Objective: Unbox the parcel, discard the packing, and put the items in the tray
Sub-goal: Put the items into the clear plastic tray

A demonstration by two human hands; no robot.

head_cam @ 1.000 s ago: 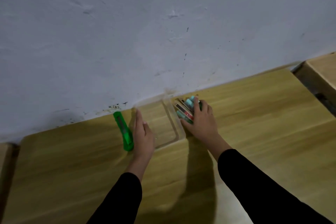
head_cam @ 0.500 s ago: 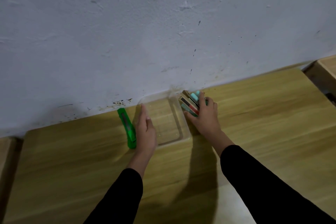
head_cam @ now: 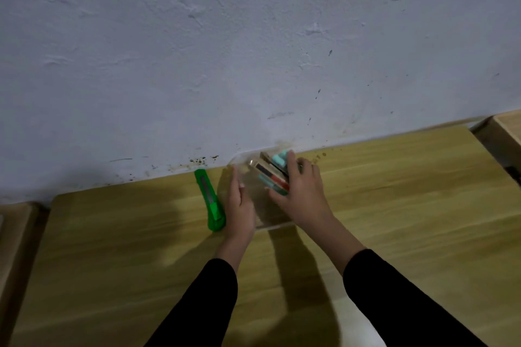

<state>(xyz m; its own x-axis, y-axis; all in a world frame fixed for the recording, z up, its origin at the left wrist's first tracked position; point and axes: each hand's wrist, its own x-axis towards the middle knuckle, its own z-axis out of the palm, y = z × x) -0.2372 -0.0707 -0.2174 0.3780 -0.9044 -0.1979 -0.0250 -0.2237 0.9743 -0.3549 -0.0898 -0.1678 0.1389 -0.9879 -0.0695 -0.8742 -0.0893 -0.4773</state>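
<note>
Tray of clear plastic [head_cam: 270,225], shallow and rectangular, set on a light wooden tabletop [head_cam: 394,205] close against a scuffed white plaster wall [head_cam: 253,51]; its near rim shows as a pale edge between the two wrists.

Left hand [head_cam: 239,205]: laid flat along the tray's left side, fingers straight and together, pointing toward the wall, clasping nothing.

Right hand [head_cam: 303,194]: over the right half of the tray, fingers curled around a bundle of small flat packets [head_cam: 272,177] with black, red, teal and green faces, a pale turquoise piece at the far end. The bundle stands tilted, its lower edge inside the tray outline; whether it rests on the tray floor cannot be told.

Utility knife with bright green plastic body [head_cam: 210,200]: lying flat on the tabletop just beside the left hand, on the hand's outer side, long axis running from the wall toward the viewer, outside the tray.

Sleeves [head_cam: 394,304]: black, covering both forearms to the wrists.

Second wooden surface [head_cam: 504,132]: at the far right edge, apart from the main tabletop.
</note>
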